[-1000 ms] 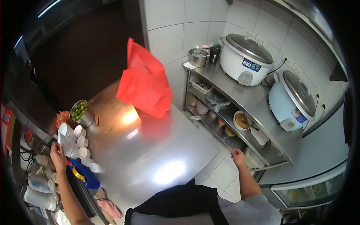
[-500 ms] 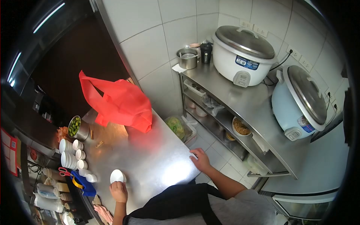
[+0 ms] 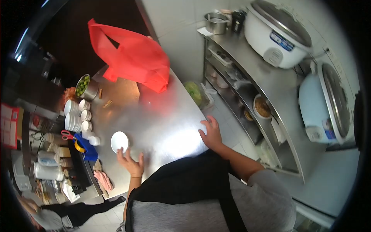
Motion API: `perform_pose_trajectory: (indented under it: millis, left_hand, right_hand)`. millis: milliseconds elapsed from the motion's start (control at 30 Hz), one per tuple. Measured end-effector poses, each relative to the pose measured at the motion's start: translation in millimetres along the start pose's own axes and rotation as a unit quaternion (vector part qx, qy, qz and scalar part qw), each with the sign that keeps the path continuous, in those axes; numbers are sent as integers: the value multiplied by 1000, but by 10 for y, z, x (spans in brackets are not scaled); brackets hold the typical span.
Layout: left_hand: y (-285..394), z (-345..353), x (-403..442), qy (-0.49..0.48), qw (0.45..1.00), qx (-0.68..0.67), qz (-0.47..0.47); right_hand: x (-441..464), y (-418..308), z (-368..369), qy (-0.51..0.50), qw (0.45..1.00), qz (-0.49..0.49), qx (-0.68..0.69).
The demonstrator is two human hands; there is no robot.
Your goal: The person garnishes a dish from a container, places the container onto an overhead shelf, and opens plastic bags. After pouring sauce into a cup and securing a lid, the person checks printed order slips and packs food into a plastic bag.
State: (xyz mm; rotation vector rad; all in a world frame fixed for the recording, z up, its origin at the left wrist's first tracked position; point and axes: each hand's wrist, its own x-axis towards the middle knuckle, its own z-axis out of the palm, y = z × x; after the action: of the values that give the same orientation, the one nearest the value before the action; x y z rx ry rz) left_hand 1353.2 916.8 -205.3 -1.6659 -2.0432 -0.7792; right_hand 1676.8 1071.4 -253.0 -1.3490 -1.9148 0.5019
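Note:
A small white bowl (image 3: 119, 142) stands on the steel table (image 3: 154, 135). My left hand (image 3: 132, 165) is at its near side with fingers spread; the fingertips reach the rim, and I cannot tell whether they touch it. Nothing is held in that hand. My right hand (image 3: 211, 134) is at the table's right edge, empty, its fingers apart. Farther back on the table sits a red bag (image 3: 135, 58) with a looped handle.
Stacked white bowls (image 3: 72, 121), a metal pot (image 3: 91, 89) of green pieces, red scissors (image 3: 67, 135) and a blue holder (image 3: 89, 150) line the left side. Rice cookers (image 3: 276, 34) stand on a steel shelf at right. Another person (image 3: 58, 216) is at lower left.
My left hand's fingers have loosened from the bowl's near rim and spread apart. My right hand's fingers have opened out at the table edge. The camera view has shifted, bringing another person into sight.

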Motion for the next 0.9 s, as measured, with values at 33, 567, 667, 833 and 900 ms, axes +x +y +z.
perform_pose_trajectory:
  millis: [33, 567, 667, 833, 900]
  left_hand:
    - [125, 70, -47, -23, 999, -21, -10]
    - [2023, 1481, 501, -195, 937, 100, -273]
    - [2046, 1482, 537, -199, 932, 105, -283]
    - [2064, 1498, 597, -192, 916, 132, -328]
    - [2089, 1489, 623, -190, 908, 133, -349]
  right_hand:
    - [9, 42, 4, 9, 999, -14, 29]
    - [1683, 1715, -1037, -378, 906, -9, 192]
    - [2529, 1909, -875, -291, 947, -128, 44]
    - [3587, 2096, -813, -286, 900, -277, -176]
    - [3860, 2247, -771, -309, 865, -320, -234]
